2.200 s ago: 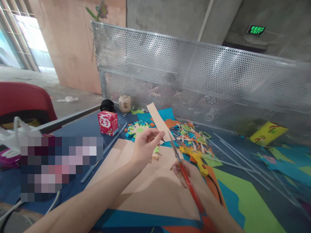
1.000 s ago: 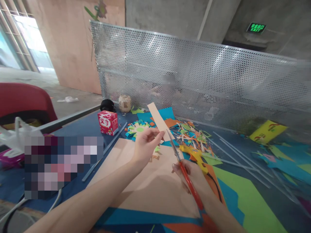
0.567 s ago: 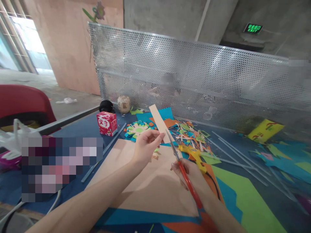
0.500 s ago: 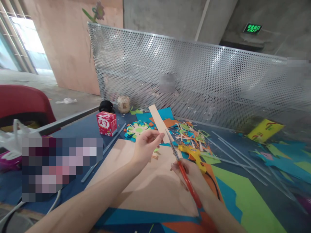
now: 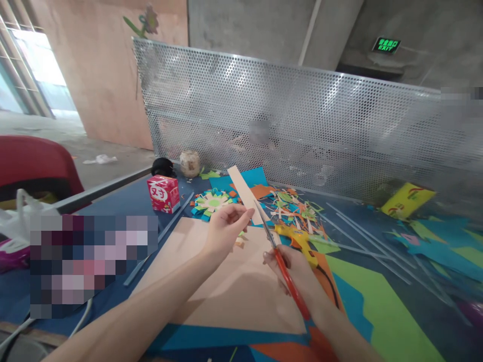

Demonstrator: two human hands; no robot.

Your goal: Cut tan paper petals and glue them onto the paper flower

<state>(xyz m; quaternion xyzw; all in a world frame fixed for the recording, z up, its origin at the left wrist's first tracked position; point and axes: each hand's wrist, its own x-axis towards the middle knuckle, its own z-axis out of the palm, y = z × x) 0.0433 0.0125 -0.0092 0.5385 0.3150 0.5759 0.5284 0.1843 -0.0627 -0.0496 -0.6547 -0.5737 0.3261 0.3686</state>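
My left hand (image 5: 225, 231) pinches the lower end of a tan paper strip (image 5: 242, 188) that slants up and to the left above the table. My right hand (image 5: 296, 274) grips red-handled scissors (image 5: 281, 264); their blades meet the strip's lower right edge just beside my left fingertips. Both hands hover over a large tan paper sheet (image 5: 226, 281) lying flat on the table.
A yellow glue gun (image 5: 298, 240) lies right of the scissors, with a heap of paper scraps (image 5: 298, 206) behind it. A paper flower (image 5: 212, 202), a red carton (image 5: 163, 193) and a round jar (image 5: 189, 163) stand at the back left. Perforated metal screen (image 5: 302, 125) closes the far side.
The hands, strip and scissors keep nearly the same pose; the scissor tips have crept slightly along the strip's edge, and the view has drifted a little to the right.
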